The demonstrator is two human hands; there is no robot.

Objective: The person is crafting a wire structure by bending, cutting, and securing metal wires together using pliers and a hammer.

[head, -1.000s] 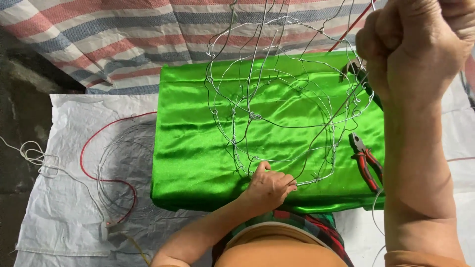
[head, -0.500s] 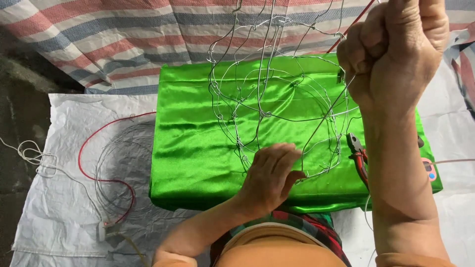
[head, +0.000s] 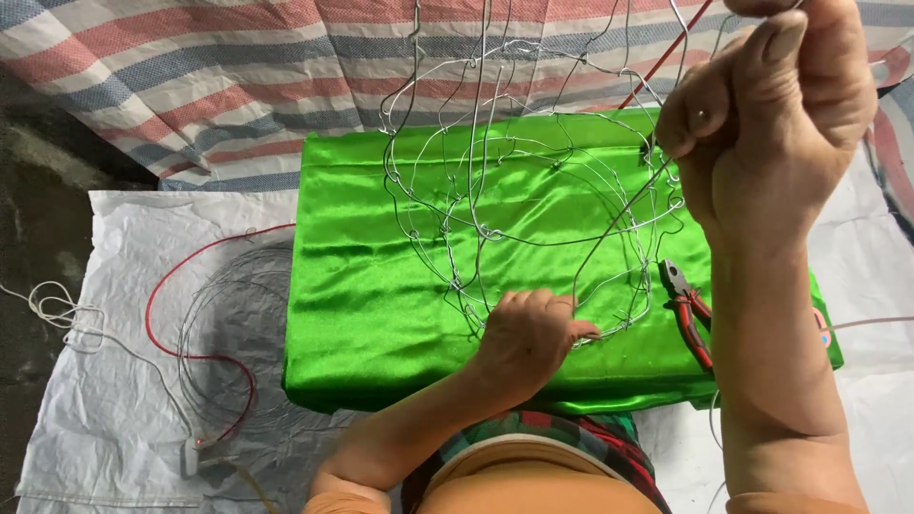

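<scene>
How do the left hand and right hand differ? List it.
The left hand sits low over the green cloth, pinching the wire frame's lower edge; the right hand is raised near the camera, gripping its top. The left looks smaller, being farther away. Both are bare and closed on wire.

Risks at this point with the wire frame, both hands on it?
1. The right hand pinches the top of the wire frame while the left hand grips its lower edge; uneven pull may bend the thin loops.
2. Loose wire ends near both hands might prick fingers.
3. The pliers lie near the edge of the green cloth; the right forearm may knock them off.
</scene>
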